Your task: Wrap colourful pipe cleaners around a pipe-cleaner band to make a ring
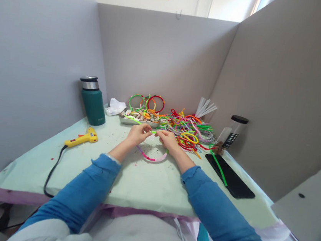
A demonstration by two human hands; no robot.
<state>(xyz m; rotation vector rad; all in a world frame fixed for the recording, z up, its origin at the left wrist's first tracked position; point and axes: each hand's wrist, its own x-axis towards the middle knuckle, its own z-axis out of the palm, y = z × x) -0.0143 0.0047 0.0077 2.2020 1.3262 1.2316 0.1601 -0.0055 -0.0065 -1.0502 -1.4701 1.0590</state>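
Note:
Between both hands, above the table, is a hoop wrapped in pink, red, purple and green fuzzy sections. My left hand pinches a bright green pipe cleaner against the far side of the hoop; its loose end sticks out to the left. Close by on the right, my right hand is closed with its fingertips on the hoop's far side, and a short green stretch shows between the two hands. The fingers partly hide the hoop's upper part.
Behind the hands sit a metal tray of small pieces, finished hoops and a heap of pipe cleaners. A yellow glue gun and green bottle stand left; a black phone-like slab and clear container are right.

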